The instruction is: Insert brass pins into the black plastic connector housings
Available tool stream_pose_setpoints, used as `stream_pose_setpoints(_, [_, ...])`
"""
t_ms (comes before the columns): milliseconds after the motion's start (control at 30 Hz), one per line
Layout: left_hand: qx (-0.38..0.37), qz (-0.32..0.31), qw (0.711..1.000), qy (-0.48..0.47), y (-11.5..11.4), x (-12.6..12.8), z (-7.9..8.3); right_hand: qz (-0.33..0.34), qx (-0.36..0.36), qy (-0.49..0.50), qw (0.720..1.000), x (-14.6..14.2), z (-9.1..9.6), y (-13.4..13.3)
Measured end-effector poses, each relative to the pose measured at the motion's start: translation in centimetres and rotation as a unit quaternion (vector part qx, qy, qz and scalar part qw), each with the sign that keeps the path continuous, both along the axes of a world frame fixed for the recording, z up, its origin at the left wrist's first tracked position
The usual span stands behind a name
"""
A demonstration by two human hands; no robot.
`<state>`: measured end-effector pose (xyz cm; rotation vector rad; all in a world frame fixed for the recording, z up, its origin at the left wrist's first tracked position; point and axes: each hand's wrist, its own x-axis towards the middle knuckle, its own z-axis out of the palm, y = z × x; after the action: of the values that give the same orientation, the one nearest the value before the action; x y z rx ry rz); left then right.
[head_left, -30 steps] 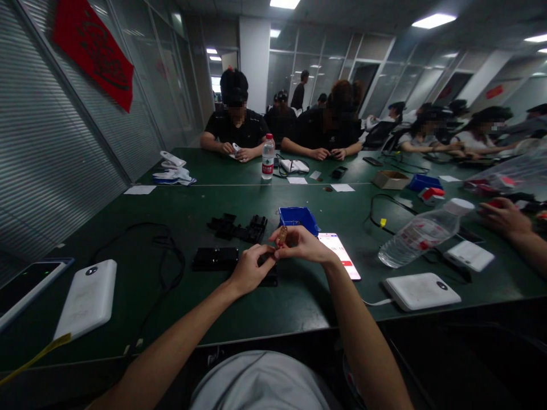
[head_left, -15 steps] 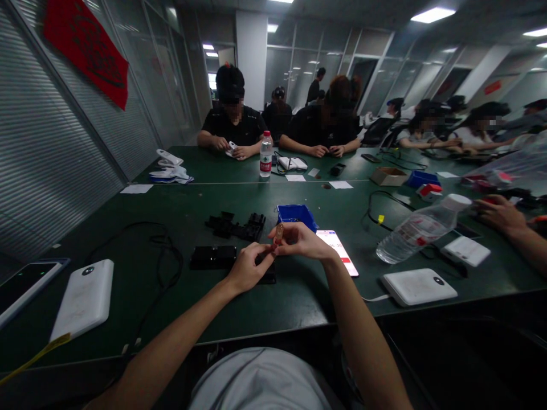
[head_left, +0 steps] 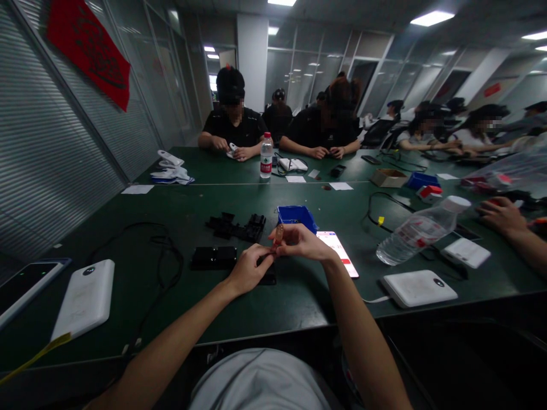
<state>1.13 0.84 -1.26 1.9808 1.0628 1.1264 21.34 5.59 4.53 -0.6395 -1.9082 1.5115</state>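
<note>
My right hand (head_left: 301, 241) is closed in a pinch around a small, see-through amber piece (head_left: 279, 233) that looks like a screwdriver handle and stands nearly upright. Its lower end is hidden by fingers. Touching the right fingertips from the left, my left hand (head_left: 250, 266) has its thumb and fingers pressed together; whatever is between them is too small or covered. Beneath the hands a flat black part (head_left: 269, 277) shows only in part. A shiny black rectangular piece (head_left: 213, 258) lies left of my left hand. Behind it are black moulded plastic parts (head_left: 237, 226).
A blue bin (head_left: 296, 217) with small contents sits just beyond my hands, beside a lit phone (head_left: 342, 253). To the right are a tilted water bottle (head_left: 421, 230), a white power bank (head_left: 419, 288) and a co-worker's hand (head_left: 504, 215). Another power bank (head_left: 85, 296) and cables (head_left: 160, 256) lie left.
Both hands keep almost the same pose and place, with the amber piece still upright in the right fingers. The whole view has shifted very slightly.
</note>
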Motion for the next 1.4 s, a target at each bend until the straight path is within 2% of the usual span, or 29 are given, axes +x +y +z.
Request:
stream_pose_setpoints(900, [0.014, 0.017, 1.000, 0.019, 0.15, -0.03, -0.10, -0.010, 0.006, 0.001, 1.000, -0.52, -0.40, 0.02])
stream_pose_setpoints(1400, [-0.006, 0.013, 1.000, 0.000, 0.05, -0.10, -0.32, -0.004, 0.013, -0.006, 1.000, -0.36, -0.39, 0.08])
